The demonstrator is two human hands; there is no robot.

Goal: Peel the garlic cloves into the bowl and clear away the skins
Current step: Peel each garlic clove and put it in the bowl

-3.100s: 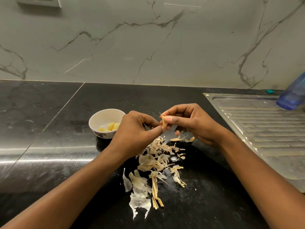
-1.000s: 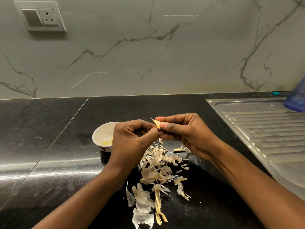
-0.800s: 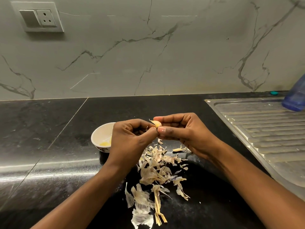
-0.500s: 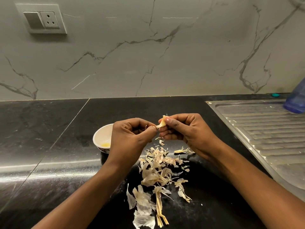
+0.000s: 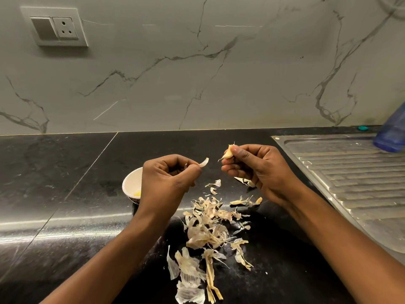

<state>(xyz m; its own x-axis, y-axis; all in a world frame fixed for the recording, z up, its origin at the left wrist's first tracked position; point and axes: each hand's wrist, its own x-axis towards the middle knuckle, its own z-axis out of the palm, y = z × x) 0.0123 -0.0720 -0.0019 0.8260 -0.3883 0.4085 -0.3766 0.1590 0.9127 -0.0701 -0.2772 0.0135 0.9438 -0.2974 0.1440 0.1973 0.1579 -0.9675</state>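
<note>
Head camera, looking down at a black countertop: the step in hand is stripping one clove, with the two hands held apart above the worktop. The right hand pinches the garlic clove between thumb and forefinger, its other fingers curled beneath. The left hand is curled too, and nips a small strip of skin that hangs free of the clove, just beside it but not touching. Neither hand holds anything else that shows.

A wisp trails from the clove's lower tip, so it is probably not fully bare, though the view is too small to be sure.

The white bowl stands on the counter behind the left wrist, partly hidden by it, with a few yellow peeled cloves in its bottom. The heap of skins lies loose on the counter below and between the hands, with more scraps trailing toward the viewer.

Judging from this, the next move calls for letting the strip drop onto the heap, picking off what clings to the clove, then carrying it left to the bowl. The skins have yet to be gathered up. A steel drainboard lies to the right.
</note>
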